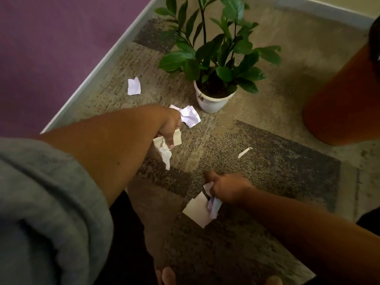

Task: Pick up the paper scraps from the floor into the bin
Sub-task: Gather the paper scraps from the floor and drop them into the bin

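Note:
My left hand [169,125] is closed around several crumpled white paper scraps [164,150] that hang below the fist. My right hand [226,189] grips more paper scraps [197,208], a flat pale piece and a crumpled lilac one, low over the carpet. On the floor lie a crumpled scrap [190,116] just past my left fist, a flat scrap [134,86] near the wall, and a thin strip [244,152] to the right. An orange bin [339,103] stands at the right edge, its top cut off by the frame.
A potted green plant in a white pot [211,101] stands on the patterned carpet beyond the scraps. A purple wall with a pale skirting board [96,77] runs along the left. My bare toes [167,275] show at the bottom.

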`<state>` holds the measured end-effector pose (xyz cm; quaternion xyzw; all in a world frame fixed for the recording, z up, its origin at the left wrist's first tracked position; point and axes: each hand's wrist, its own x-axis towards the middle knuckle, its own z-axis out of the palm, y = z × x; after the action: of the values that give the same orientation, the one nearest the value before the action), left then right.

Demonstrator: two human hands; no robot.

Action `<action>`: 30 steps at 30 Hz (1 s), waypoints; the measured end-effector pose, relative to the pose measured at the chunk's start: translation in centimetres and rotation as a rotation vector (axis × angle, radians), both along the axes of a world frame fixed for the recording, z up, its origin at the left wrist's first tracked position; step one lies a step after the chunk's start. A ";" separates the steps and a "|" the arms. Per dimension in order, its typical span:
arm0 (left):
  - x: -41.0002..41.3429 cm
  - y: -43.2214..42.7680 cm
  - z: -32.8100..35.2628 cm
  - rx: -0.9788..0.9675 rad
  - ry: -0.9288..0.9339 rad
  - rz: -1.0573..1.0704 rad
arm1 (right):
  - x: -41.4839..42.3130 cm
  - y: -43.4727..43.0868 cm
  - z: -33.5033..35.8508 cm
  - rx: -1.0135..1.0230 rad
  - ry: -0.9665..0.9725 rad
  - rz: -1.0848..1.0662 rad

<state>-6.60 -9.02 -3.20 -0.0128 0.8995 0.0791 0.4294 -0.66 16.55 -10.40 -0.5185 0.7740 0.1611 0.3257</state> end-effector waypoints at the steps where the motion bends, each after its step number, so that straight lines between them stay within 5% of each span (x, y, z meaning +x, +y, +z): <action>1: -0.1 0.1 0.0 0.020 0.009 0.022 | 0.3 -0.2 0.0 0.032 0.005 0.017; 11: -0.6 2.5 3.0 0.218 0.108 0.025 | -3.6 -1.4 3.6 0.062 -0.052 -0.224; 14: -0.9 4.9 6.0 0.375 0.159 0.020 | -7.7 0.1 8.1 0.030 -0.054 -0.394; 17: -0.7 7.5 8.8 0.704 0.205 0.248 | -11.8 2.8 13.7 -0.035 -0.002 -0.504; 24: -4.8 14.6 15.1 1.100 0.508 0.764 | -18.3 12.7 26.1 -0.544 0.285 -0.959; 30: -12.9 25.3 20.6 1.259 0.503 0.925 | -22.4 22.5 30.9 -0.890 0.460 -1.421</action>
<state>-19.50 16.25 17.40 -0.1209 0.6597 0.7388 0.0655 -23.10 39.03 20.49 0.0540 0.9520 -0.2973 -0.0484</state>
